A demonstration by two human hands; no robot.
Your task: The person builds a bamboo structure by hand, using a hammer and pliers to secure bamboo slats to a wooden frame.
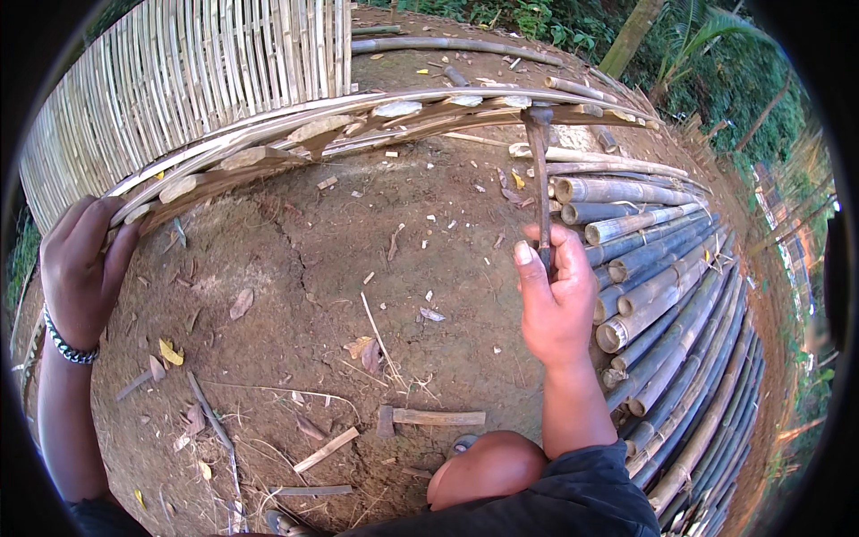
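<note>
My left hand (85,259) is closed round the left end of a woven bamboo panel (259,174), which stands edge-up and runs across in front of me. Cut slat ends stick out along its near edge. My right hand (559,300) grips the lower handle of a hammer (540,170), held upright. Its dark head is up at the panel's right part, by a slat end; whether they touch I cannot tell. On the soil near my knee lies a hatchet (429,418) with a wooden handle.
A large pile of bamboo poles (667,309) fills the right side. Another bamboo slat panel (197,94) stands at the back left. A long pole (456,45) lies at the far side. Sticks, dry leaves and a wood offcut (327,449) are scattered over the brown soil (358,233).
</note>
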